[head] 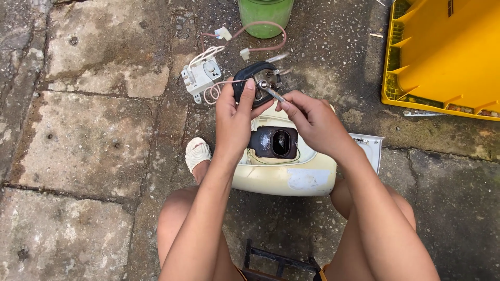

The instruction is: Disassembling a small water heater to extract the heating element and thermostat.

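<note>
left hand point(235, 115) grips the black oval flange plate point(259, 79) by its rim, above the cream water-heater tank point(284, 174); right hand point(307, 115) pinches a slim metal tool point(273, 93) on the plate's terminal; best kept steady, square to the fitting, clear of the white thermostat wires point(214, 89).
</note>
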